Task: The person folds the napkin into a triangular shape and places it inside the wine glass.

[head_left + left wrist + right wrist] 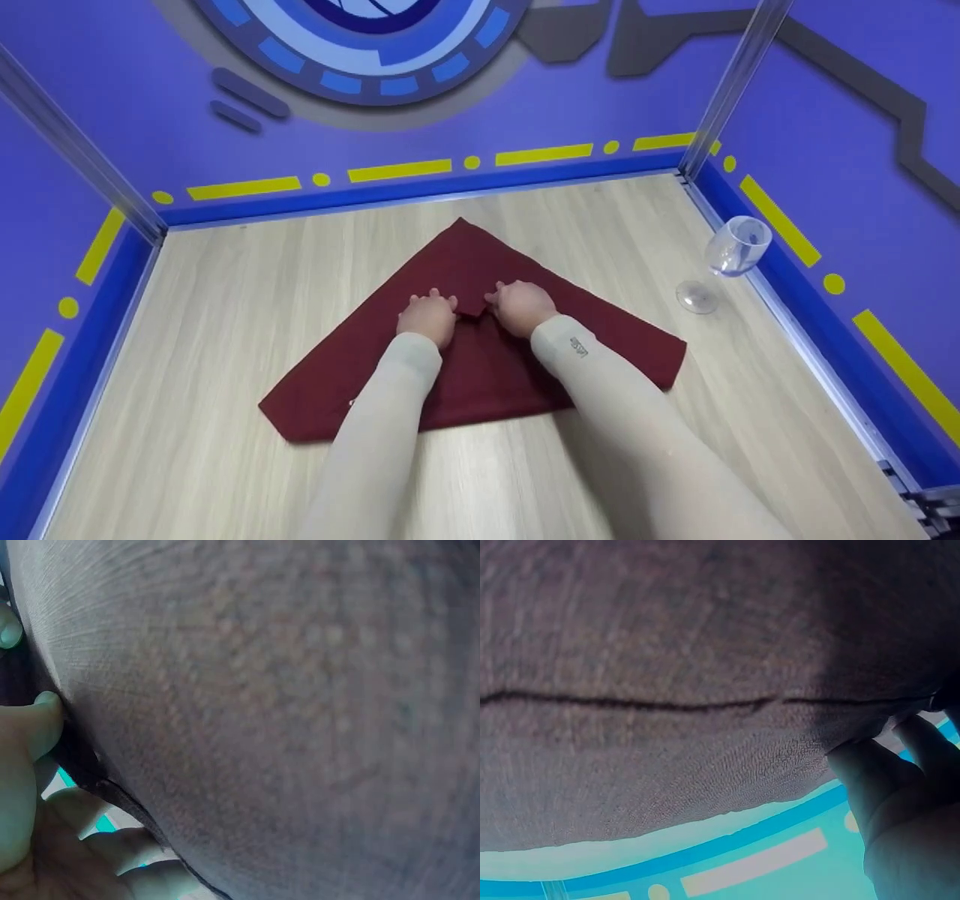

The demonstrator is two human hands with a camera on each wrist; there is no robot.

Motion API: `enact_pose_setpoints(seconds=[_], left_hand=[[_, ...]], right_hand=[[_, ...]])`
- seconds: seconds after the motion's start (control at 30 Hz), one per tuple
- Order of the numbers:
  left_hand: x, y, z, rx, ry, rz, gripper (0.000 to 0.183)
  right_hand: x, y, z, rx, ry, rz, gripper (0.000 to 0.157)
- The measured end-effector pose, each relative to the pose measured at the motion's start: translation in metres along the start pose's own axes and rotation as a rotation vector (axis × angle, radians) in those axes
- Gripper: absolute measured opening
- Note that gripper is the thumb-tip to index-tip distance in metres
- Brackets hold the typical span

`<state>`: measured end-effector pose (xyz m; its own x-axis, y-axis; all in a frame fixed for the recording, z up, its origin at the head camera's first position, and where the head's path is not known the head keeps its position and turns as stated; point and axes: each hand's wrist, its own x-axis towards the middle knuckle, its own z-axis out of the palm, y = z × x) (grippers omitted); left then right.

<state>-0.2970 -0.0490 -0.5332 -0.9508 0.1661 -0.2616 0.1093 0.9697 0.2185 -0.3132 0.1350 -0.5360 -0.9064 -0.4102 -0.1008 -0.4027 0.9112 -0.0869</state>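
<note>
Pinching maroon cloth, folded roughly triangular: left hand and right hand

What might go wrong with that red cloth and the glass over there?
The stemmed glass stands upright beyond the cloth's right corner. If the cloth or the right arm swung that way, the glass might tip over.

The cloth is also rucked up between the left hand and right hand, so uneven pulling could leave it wrinkled or crooked.
</note>
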Motion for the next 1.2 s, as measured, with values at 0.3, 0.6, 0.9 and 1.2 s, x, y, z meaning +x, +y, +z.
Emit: enact_pose_setpoints(seconds=[0.3,0.6,0.9,1.2], left_hand=[[-0.003,0.001,0.000,-0.014,-0.014,-0.020,0.042],[-0.009,0.003,-0.001,-0.027,-0.021,-0.028,0.046],[-0.014,0.002,0.001,0.065,-0.015,0.053,0.041],[-0.022,0.005,0.000,0.054,-0.025,0.050,0.041]], right_hand=[[-0.004,0.000,0.002,-0.005,-0.011,0.001,0.033],[-0.008,-0.002,0.004,-0.023,0.006,-0.003,0.035],[-0.014,-0.004,0.005,-0.072,0.021,-0.043,0.036],[-0.019,-0.007,0.005,-0.029,0.039,-0.019,0.037]])
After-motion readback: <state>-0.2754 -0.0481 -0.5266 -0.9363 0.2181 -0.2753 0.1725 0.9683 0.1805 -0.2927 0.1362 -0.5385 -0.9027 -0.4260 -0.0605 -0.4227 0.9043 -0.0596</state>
